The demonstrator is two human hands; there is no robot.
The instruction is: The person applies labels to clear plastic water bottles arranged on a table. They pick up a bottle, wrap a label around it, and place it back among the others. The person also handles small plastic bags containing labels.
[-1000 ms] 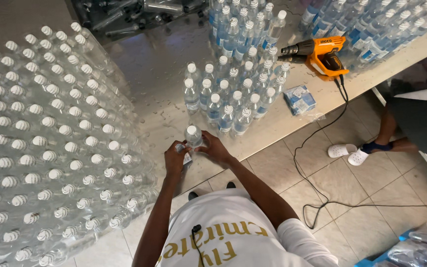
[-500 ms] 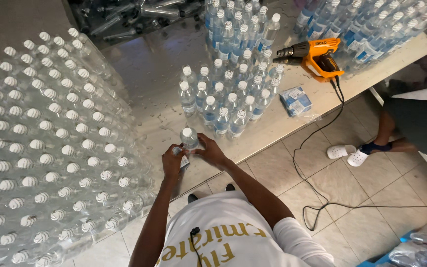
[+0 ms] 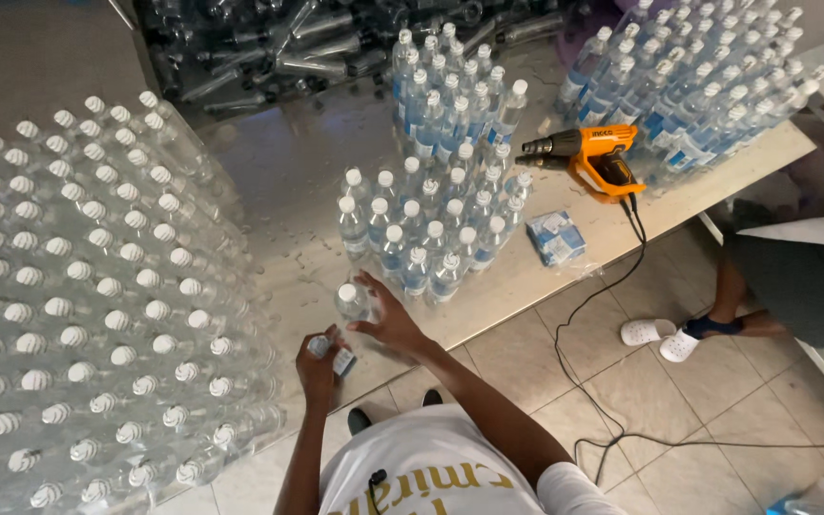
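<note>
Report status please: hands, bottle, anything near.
Left hand grips small blue label. Right hand open beside capped bottle. Bottle cluster just behind.

A clear plastic bottle (image 3: 352, 302) with a white screw cap stood upright on the wet metal table (image 3: 288, 172), just in front of a tight cluster of like bottles and apart from them by a small gap. The right hand (image 3: 390, 319) lay open against its near side, fingers spread around the body without closing. The left hand (image 3: 319, 360), just beside and a little nearer the table edge, pinched a small bluish-white label or sleeve (image 3: 334, 353), crumpled and tilted, a short way from the bottle's base.
</note>
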